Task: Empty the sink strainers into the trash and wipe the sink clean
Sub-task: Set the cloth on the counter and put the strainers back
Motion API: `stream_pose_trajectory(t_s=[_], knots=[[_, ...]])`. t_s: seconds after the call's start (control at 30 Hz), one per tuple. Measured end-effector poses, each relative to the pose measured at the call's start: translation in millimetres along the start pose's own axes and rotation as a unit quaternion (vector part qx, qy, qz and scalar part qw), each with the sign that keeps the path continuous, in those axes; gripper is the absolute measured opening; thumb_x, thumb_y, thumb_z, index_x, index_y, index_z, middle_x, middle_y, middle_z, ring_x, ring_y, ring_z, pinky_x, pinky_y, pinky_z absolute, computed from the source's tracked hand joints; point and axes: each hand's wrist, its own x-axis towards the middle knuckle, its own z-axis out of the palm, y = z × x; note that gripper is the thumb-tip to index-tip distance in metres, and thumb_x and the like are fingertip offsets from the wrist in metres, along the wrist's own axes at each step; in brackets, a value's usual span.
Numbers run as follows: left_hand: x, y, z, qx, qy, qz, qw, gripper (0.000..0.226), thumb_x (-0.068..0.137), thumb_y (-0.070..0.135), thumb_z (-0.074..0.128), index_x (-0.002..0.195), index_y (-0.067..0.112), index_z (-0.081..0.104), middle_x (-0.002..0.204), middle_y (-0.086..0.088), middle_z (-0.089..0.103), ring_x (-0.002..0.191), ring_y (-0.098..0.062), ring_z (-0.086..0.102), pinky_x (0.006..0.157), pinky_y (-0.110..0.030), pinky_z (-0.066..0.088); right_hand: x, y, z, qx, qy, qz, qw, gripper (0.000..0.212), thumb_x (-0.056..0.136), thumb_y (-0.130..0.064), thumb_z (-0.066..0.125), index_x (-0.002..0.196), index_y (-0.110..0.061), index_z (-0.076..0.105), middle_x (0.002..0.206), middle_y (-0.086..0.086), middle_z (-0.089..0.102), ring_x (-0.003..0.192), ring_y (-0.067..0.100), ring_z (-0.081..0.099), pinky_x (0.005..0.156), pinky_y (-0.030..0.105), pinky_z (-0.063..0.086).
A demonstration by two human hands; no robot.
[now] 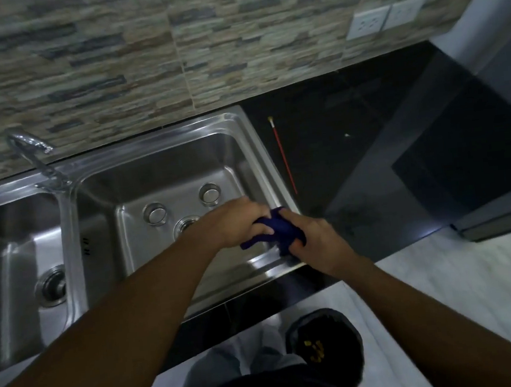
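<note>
Forearms reach in from the lower frame to a dark blue cloth point(278, 231), bunched between both hands over the near right corner of the right sink basin point(165, 177): left hand point(238, 223) closed over its left side, right hand point(311, 238) clenched on its right side. Cloth: judged soft, light, limp, perhaps damp; best gathered in a full fist and pressed flat for wiping. Surroundings: two strainers point(155, 213) point(210, 193) lying on the basin floor beside the open drain point(185, 225), left basin point(14, 257) with its drain fitted, black table point(351, 128) to the right, trash bin point(324, 339) on the floor below.
</note>
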Motion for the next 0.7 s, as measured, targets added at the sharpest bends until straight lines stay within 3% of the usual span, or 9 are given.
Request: stream_pose_trajectory(t_s=[0.07, 0.2, 0.27, 0.33, 0.4, 0.47, 0.57, 0.63, 0.7], knots=[[16.4, 17.4, -7.5, 0.014, 0.004, 0.018, 1.000, 0.024, 0.097, 0.039, 0.061, 0.113, 0.022, 0.066, 0.097, -0.001, 0.063, 0.093, -0.016, 0.058, 0.081, -0.030, 0.041, -0.4, 15.2, -26.5, -0.020, -0.019, 0.007, 1.000, 0.064, 0.085, -0.009, 0.065, 0.146, -0.020, 0.049, 0.119, 0.007, 0.072, 0.097, 0.020, 0.070, 0.089, 0.036, 0.056], [40.6, 51.3, -17.1, 0.003, 0.013, 0.050, 0.999, 0.024, 0.099, 0.030, 0.058, 0.120, 0.022, 0.068, 0.102, -0.003, 0.071, 0.095, -0.016, 0.063, 0.091, -0.039, 0.051, 11.5, 42.1, -84.5, -0.058, -0.119, 0.049, 0.990, 0.044, 0.090, -0.011, 0.062, 0.128, -0.034, 0.061, 0.100, -0.010, 0.070, 0.082, -0.002, 0.066, 0.065, 0.012, 0.051], [52.4, 63.0, -14.4, 0.010, 0.037, 0.042, 0.998, 0.027, 0.102, 0.030, 0.054, 0.125, 0.023, 0.066, 0.103, -0.007, 0.072, 0.095, -0.020, 0.065, 0.092, -0.042, 0.052, 19.8, 50.6, -106.2, -0.083, -0.109, 0.058, 0.989, 0.043, 0.091, -0.007, 0.058, 0.125, -0.033, 0.063, 0.103, -0.008, 0.070, 0.091, 0.006, 0.068, 0.073, 0.014, 0.050], [64.4, 71.5, -6.2, 0.015, 0.085, 0.016, 0.996, 0.031, 0.103, 0.031, 0.051, 0.131, 0.024, 0.062, 0.104, -0.010, 0.071, 0.095, -0.026, 0.067, 0.090, -0.043, 0.054, 24.4, 59.3, -116.9, -0.105, -0.049, 0.038, 0.993, 0.048, 0.091, -0.001, 0.056, 0.133, -0.024, 0.062, 0.123, 0.000, 0.069, 0.107, 0.014, 0.066, 0.090, 0.019, 0.047], [74.7, 76.3, 10.3, -0.007, 0.116, -0.014, 0.993, 0.036, 0.102, 0.030, 0.053, 0.137, 0.024, 0.058, 0.108, -0.015, 0.070, 0.098, -0.031, 0.067, 0.090, -0.042, 0.054, 23.5, 67.5, -116.2, -0.136, -0.023, 0.013, 0.990, 0.054, 0.091, 0.001, 0.055, 0.141, -0.019, 0.057, 0.144, 0.002, 0.058, 0.131, 0.019, 0.055, 0.109, 0.023, 0.036], [80.6, 73.4, 35.3, -0.065, 0.070, -0.040, 0.995, 0.047, 0.099, 0.030, 0.058, 0.146, 0.023, 0.051, 0.128, -0.017, 0.064, 0.116, -0.033, 0.062, 0.100, -0.040, 0.050, 17.6, 79.1, -107.0, -0.177, -0.059, 0.021, 0.982, 0.058, 0.091, 0.001, 0.055, 0.146, -0.019, 0.052, 0.156, 0.002, 0.045, 0.148, 0.023, 0.036, 0.121, 0.033, 0.023], [77.7, 62.8, 77.8, -0.104, -0.039, -0.035, 0.993, 0.062, 0.099, 0.033, 0.060, 0.154, 0.018, 0.037, 0.161, -0.010, 0.035, 0.151, -0.024, 0.029, 0.124, -0.040, 0.023, -0.3, 98.6, -76.5, -0.220, -0.134, 0.082, 0.963, 0.060, 0.093, -0.013, 0.058, 0.151, -0.019, 0.044, 0.163, 0.003, 0.032, 0.153, 0.026, 0.021, 0.125, 0.039, 0.013], [79.0, 55.1, 100.1, -0.043, 0.010, 0.003, 0.999, 0.057, 0.102, 0.033, 0.053, 0.153, 0.014, 0.038, 0.165, -0.008, 0.028, 0.155, -0.020, 0.018, 0.127, -0.036, 0.007, -11.7, 104.4, -54.1, -0.169, -0.080, 0.106, 0.977, 0.060, 0.094, -0.022, 0.059, 0.152, -0.016, 0.041, 0.164, 0.007, 0.029, 0.155, 0.027, 0.017, 0.125, 0.037, 0.009], [82.9, 52.2, 110.9, 0.021, 0.064, 0.009, 0.998, 0.055, 0.105, 0.035, 0.044, 0.154, 0.014, 0.035, 0.167, -0.007, 0.022, 0.156, -0.020, 0.014, 0.127, -0.038, 0.005, -13.2, 106.1, -34.1, -0.138, -0.012, 0.122, 0.983, 0.063, 0.097, -0.030, 0.057, 0.154, -0.013, 0.037, 0.166, 0.010, 0.024, 0.155, 0.025, 0.014, 0.125, 0.036, 0.004]])
